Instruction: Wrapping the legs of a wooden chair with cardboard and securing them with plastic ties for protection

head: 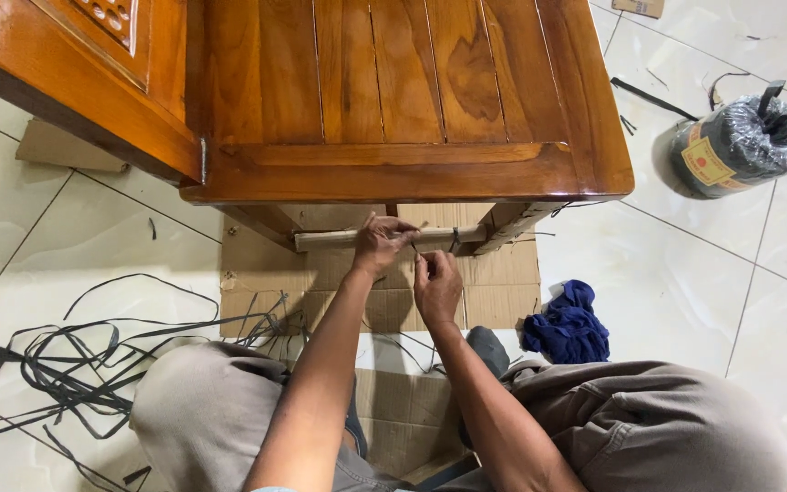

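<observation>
— Our left hand [381, 242] and right hand [436, 284] meet just below the front edge of the wooden table [393, 100]. What are they doing there?

— Both are pinching a thin dark strand [414, 248]; the left hand's fingers are curled around it at the pale wooden rail [384, 238] under the table, the right hand's fingertips are closed on it just below. The strand is taut between them, close against the rail.

— And what are we sitting on?

— Flattened cardboard [503, 292] laid over glossy white floor tiles [676, 273], our knees in grey trousers on either side. The table's varnished slats shine reddish brown above.

— What else lies about the room?

— A loose tangle of dark strips [66, 364] spreads over the tiles to our left. A crumpled blue cloth [568, 323] rests beside the cardboard on our right, and further off stands a roll wrapped in dark plastic [740, 141], with a few cut strip ends near it.
</observation>
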